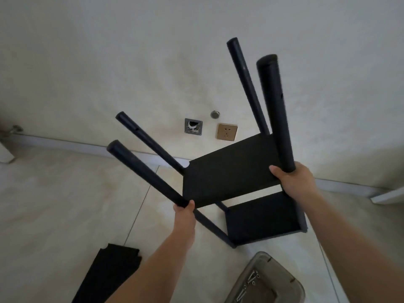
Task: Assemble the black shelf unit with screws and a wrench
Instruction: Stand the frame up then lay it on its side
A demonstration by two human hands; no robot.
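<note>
The black shelf unit [231, 171] hangs tilted in the air above the floor, with two boards fixed between several round black poles whose free ends point up and toward the wall. My left hand [184, 213] grips the near left pole just below the upper board's corner. My right hand [293, 182] grips the near right pole at the upper board's right edge. The lower board [262, 217] sits beneath, close to the floor. A loose black board [109, 274] lies on the floor at the lower left. No wrench is in view.
A clear plastic container [269, 281] with several screws stands on the floor at the bottom right. On the wall behind are a gold socket [227, 132], an open junction box [193, 126] and a round metal fitting [215, 114]. Pale floor tiles spread to the left.
</note>
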